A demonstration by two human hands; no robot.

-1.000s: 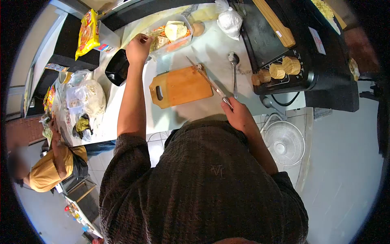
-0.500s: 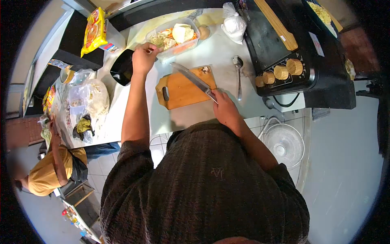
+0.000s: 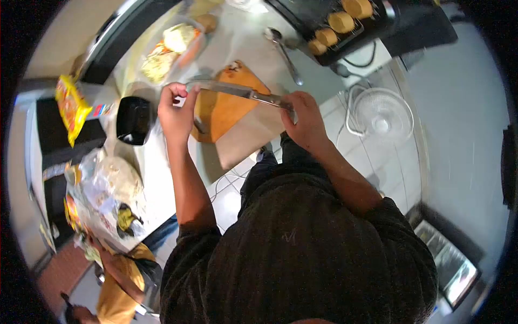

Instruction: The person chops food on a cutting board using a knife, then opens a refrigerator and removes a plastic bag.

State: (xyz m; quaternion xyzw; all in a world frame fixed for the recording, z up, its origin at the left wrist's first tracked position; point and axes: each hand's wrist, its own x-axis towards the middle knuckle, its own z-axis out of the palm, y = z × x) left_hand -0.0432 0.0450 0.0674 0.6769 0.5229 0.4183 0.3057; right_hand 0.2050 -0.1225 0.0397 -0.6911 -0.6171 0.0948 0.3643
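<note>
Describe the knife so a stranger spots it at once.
Find the pale countertop, then the wooden cutting board on it. Crossing it in view is the knife, handle in the right hand, blade tip by the left hand. Unlike the spoon lying nearby, it has a long flat blade.

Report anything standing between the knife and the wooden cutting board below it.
Nothing visible stands between the knife and the wooden cutting board, as far as this overhead view shows. The right hand grips the knife; the left hand is near its tip, though whether it touches is unclear.
</note>
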